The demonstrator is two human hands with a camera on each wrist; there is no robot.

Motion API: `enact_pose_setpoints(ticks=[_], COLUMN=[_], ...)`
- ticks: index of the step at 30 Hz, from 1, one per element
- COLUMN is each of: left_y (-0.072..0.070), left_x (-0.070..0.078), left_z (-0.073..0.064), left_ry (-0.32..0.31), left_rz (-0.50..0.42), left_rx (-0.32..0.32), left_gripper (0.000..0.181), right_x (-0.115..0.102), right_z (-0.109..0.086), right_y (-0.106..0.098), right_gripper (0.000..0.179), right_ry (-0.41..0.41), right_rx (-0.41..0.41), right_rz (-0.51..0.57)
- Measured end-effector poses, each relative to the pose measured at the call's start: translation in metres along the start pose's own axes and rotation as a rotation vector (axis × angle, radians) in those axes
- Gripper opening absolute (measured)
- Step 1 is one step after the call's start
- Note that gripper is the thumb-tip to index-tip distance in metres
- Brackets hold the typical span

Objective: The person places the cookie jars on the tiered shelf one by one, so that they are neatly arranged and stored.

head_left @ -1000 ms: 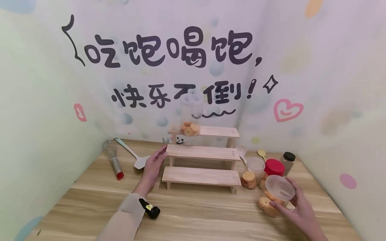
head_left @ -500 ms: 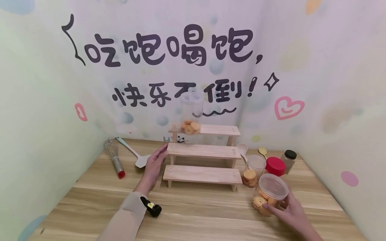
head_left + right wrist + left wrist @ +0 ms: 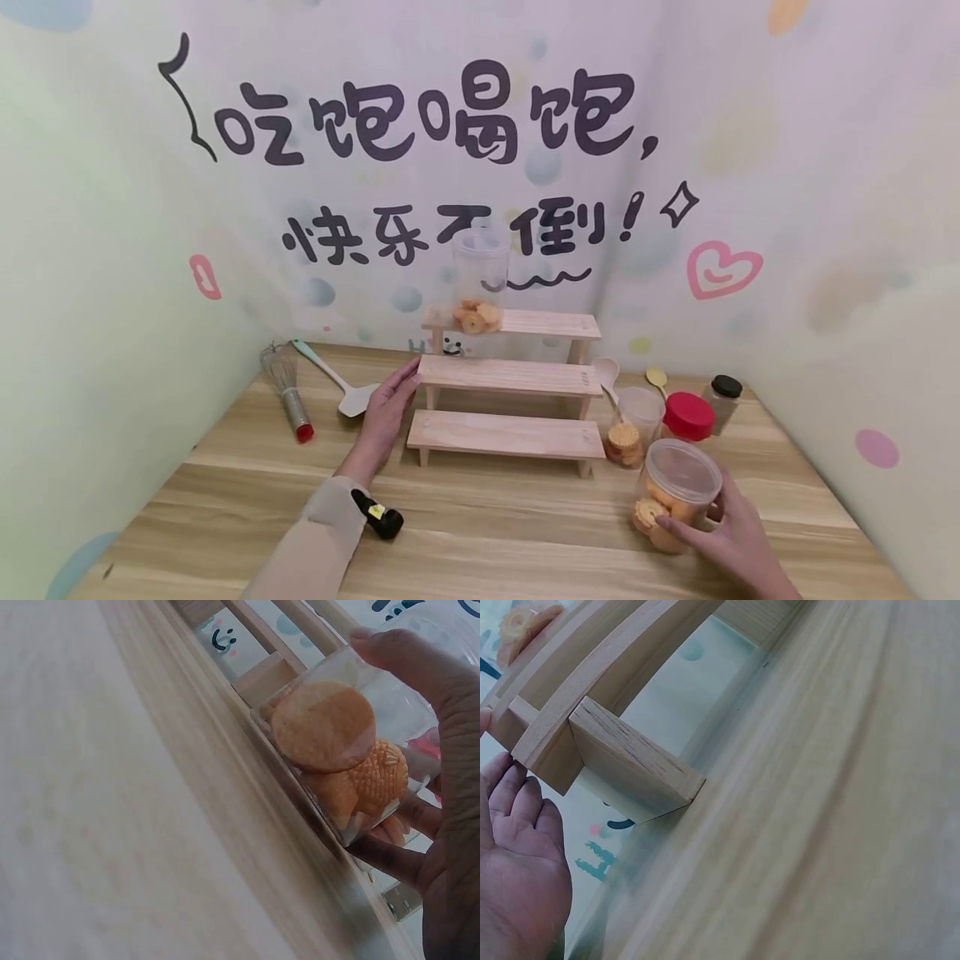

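My right hand (image 3: pixel 731 533) grips a clear plastic jar (image 3: pixel 681 492) of round biscuits, thumb on the near side and fingers round the back. In the right wrist view, biscuits (image 3: pixel 322 727) show through the jar's wall, its base close over the tabletop. At the left end of a three-step wooden display stand (image 3: pixel 510 375), my left hand (image 3: pixel 388 412) has its fingers fairly straight against the middle step. The left wrist view shows those fingertips (image 3: pixel 532 791) right at the step's end. On the top step stands a tall clear jar (image 3: pixel 480 279) with biscuits at its bottom.
Right of the stand are another biscuit jar (image 3: pixel 626 442), a red-lidded jar (image 3: pixel 688 417), a black-lidded jar (image 3: pixel 723 400), a pale spoon (image 3: pixel 606 375) and a yellow spoon (image 3: pixel 657 379). A whisk (image 3: pixel 288 396) and a spatula (image 3: pixel 330 375) lie at the left.
The jar in my right hand has shifted slightly left, then a little nearer to me. My left hand keeps its place at the stand.
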State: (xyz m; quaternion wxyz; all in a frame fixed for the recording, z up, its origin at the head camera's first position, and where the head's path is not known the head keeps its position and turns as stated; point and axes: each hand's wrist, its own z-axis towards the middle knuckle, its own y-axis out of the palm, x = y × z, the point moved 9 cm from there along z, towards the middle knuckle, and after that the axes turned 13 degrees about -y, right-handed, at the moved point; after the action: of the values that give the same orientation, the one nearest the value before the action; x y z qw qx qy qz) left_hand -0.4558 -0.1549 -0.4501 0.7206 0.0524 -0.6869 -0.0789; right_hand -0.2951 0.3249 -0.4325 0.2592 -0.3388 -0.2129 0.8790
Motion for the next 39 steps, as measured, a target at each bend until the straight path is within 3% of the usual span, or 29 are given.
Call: enact_pose_setpoints(ticks=[13,19,22,27,32,39], left_y=[0.000,0.001,-0.002,-0.003,-0.003,0.000], left_x=[-0.001,0.000,-0.001,-0.001,0.000,-0.002], left_z=[0.000,-0.001,-0.001,-0.001,0.000,0.000], left_ry=[-0.009,0.002,-0.002,-0.008,-0.008,-0.006], left_rz=[0.000,0.007,-0.005,-0.015,-0.003,-0.009], left_rx=[0.006,-0.002,0.002,-0.007,0.000,-0.011], left_gripper=[0.050,0.053,0.053,0.054,0.054,0.056], right_x=[-0.001,-0.008,-0.013,-0.034,-0.065,-0.089], right_z=[0.001,0.003,0.006,0.007,0.012,0.033], right_y=[0.001,-0.001,0.004,0.031,0.073,0.123], right_gripper=[0.096,0.095,0.097,0.094,0.094,0.087], right_ry=[-0.030,-0.045,-0.076,-0.177,-0.294,-0.343], right_rx=[-0.019,0.037,0.078,0.086,-0.002,-0.088], right_rz=[0.011,-0.010,0.035,0.157,0.245,0.266])
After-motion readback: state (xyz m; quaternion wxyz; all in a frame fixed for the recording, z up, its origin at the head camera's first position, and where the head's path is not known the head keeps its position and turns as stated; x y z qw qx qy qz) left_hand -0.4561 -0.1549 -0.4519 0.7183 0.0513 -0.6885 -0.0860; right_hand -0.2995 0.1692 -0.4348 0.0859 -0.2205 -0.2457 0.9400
